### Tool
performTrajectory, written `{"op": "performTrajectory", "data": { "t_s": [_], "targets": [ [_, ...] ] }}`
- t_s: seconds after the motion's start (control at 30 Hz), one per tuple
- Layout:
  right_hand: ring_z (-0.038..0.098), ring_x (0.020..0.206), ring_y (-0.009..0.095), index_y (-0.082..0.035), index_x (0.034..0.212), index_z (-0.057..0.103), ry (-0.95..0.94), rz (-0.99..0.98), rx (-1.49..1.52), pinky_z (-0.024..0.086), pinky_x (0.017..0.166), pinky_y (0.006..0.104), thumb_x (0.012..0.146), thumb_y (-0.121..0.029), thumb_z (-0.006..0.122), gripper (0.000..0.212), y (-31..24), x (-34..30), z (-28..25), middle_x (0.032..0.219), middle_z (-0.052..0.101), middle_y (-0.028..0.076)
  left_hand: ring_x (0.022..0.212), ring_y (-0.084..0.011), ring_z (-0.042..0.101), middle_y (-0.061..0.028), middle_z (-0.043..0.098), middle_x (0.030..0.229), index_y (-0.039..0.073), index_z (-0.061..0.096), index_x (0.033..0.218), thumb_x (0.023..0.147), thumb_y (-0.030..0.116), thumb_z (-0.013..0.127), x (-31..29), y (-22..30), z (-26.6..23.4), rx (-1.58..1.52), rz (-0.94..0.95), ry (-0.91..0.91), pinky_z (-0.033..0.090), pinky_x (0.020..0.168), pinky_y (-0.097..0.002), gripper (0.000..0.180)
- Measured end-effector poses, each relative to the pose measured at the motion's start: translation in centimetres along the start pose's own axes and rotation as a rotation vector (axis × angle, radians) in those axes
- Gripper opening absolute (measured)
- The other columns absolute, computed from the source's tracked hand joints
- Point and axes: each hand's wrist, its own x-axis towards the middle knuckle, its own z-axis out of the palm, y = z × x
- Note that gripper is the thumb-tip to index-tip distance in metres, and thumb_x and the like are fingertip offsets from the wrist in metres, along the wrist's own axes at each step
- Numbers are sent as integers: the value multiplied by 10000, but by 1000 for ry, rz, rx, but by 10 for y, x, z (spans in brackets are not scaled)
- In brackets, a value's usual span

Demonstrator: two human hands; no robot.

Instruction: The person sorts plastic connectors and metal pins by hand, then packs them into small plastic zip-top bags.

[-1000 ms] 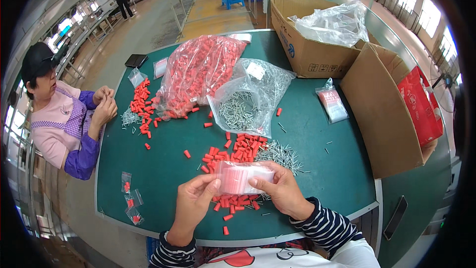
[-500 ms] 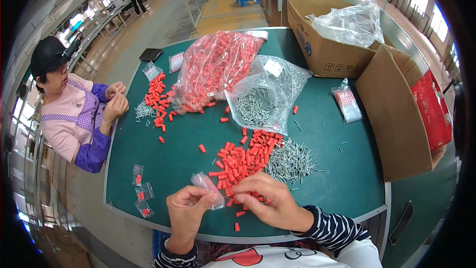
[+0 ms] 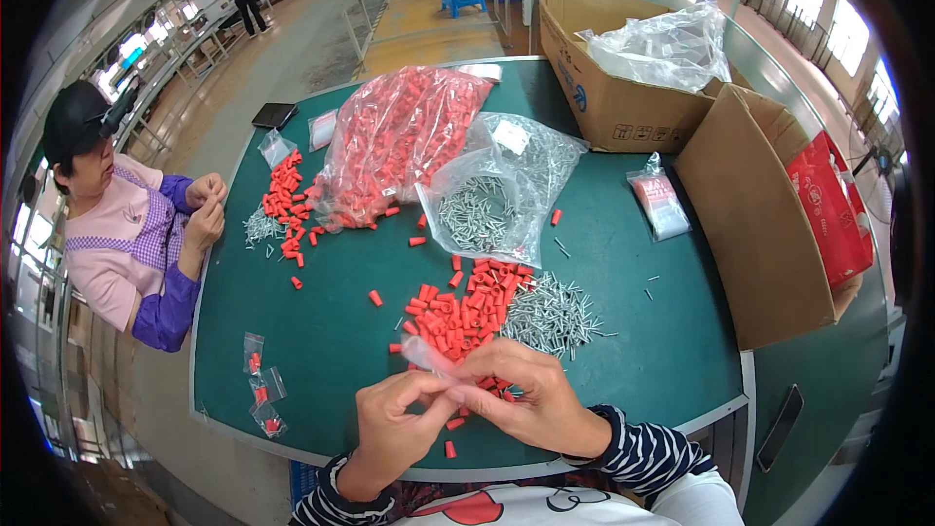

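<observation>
1. The small clear plastic bag (image 3: 425, 355) is being held above the green tabletop (image 3: 643, 341), near the middle of its near edge.
2. In the left hand (image 3: 397, 421), the thumb and forefinger are being kept pinched, nearly closed, on the bag's lower end.
3. In the right hand (image 3: 534, 397), the thumb and fingers are likewise being pressed together there, touching the left fingertips; the number of plastic layers being gripped cannot be told.
4. Just beyond the hands, a heap of red caps (image 3: 450, 317) is being partly covered by the bag; loose screws (image 3: 553, 317) are being seen against its right side.
5. Toward the far edge, more screws are being contained by an open clear bag (image 3: 531, 161), and more caps by a large bag (image 3: 394, 141).
6. Near the near left corner, three small filled bags (image 3: 261, 394) are being supported by the tabletop.
7. At the left edge, something too small to tell is being handled by a co-worker (image 3: 117, 224).
</observation>
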Motion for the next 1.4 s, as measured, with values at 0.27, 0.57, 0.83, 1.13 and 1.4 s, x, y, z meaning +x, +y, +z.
{"op": "performTrajectory", "data": {
  "t_s": [0.27,0.57,0.83,1.13,1.4],
  "targets": [
    [651,809,290,-2,951,637,-4,48,-249,514,717,339,857,-79,676,128,2,2,-18,898,660,126,671,-75,634,-43,676,729,-7,680,905,895,70,669,4,0,3,-198,-130,-66,499,601,-234,78],
    [559,830,67,4,1029,658,-168,296,321,466,726,247,931,-199,670,226,18,2,-33,899,650,22,798,-102,639,-63,646,946,-30,644,1039,920,72,644,15,16,-5,-577,-332,-265,507,679,-223,157],
    [585,840,108,15,1004,657,16,250,288,470,739,258,927,-129,651,163,14,-7,-25,948,640,65,695,-94,574,-68,644,853,-30,693,895,822,17,744,17,2,7,-165,-18,-26,429,570,-214,101],
    [599,759,117,19,958,669,114,224,91,474,682,256,901,-130,679,161,-10,-11,-36,847,646,62,598,-63,515,-25,621,707,48,680,774,717,36,832,22,6,14,30,222,23,373,493,-214,162],
    [574,694,81,23,890,648,9,305,290,469,620,247,893,-133,683,160,-7,-11,-36,792,625,48,606,-120,591,-58,657,779,49,683,827,709,17,813,24,6,21,63,259,-83,452,527,-249,179]
  ]
}}
